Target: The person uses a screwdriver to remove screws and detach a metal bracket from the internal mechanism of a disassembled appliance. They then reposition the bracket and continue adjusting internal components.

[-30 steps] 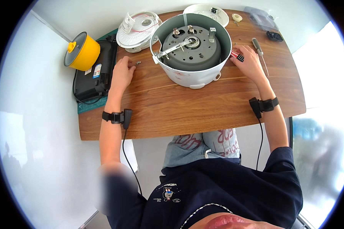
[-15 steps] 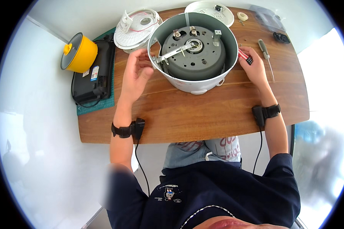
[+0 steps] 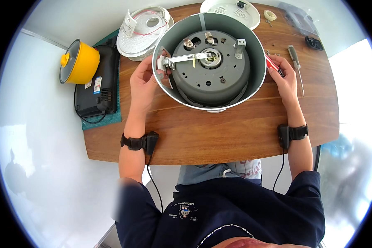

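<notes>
An upturned rice cooker body, a grey-white metal shell, has its open underside facing up. Inside it sits a round grey inner casing with a metal lever arm running from the centre to a cutout in the left wall. There my left hand is closed, thumb and fingers around a white switch piece at the lever's outer end; some fingers are behind the wall. Beside the right wall my right hand grips a slim red-and-white thing with a black dotted end, its kind unclear.
A screwdriver lies to the right, with small screws near the shell. White round covers and a white base plate stand behind. At left, a yellow pot rests on a black appliance over a green mat.
The lever's outer end has shifted left into the wall cutout, and my left fingers have closed around the white piece. The shell appears larger and tilted differently. My right hand still holds the red-and-white thing.
</notes>
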Motion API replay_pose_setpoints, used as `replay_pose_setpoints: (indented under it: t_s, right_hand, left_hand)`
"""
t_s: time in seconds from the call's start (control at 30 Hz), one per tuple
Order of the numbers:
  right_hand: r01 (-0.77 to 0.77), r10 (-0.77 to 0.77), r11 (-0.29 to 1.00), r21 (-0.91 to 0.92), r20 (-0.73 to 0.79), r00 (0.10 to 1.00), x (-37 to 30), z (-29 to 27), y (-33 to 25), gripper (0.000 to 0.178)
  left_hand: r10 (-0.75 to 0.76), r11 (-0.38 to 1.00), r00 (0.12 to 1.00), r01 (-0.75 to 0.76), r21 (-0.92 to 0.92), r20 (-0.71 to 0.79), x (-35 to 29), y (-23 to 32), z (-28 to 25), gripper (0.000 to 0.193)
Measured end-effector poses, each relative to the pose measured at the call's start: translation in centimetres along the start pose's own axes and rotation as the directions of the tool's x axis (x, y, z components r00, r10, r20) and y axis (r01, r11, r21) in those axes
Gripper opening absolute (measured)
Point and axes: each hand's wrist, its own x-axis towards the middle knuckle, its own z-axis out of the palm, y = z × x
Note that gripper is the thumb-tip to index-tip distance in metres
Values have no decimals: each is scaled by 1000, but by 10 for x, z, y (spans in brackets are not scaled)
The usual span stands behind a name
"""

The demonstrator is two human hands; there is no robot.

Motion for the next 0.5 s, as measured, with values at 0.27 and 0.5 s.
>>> replay_pose_setpoints:
  t_s: [0.27, 0.5]
  right_hand:
    - [3, 17, 981, 196, -101, 995, -4, 4, -8, 38]
    - [0, 45, 922, 388, -105, 993, -13, 6, -11, 36]
  left_hand:
    - [94, 990, 993, -85, 109, -76, -13, -26, 1, 51]
    - [193, 966, 975, -170, 197, -105, -16, -32, 12, 60]
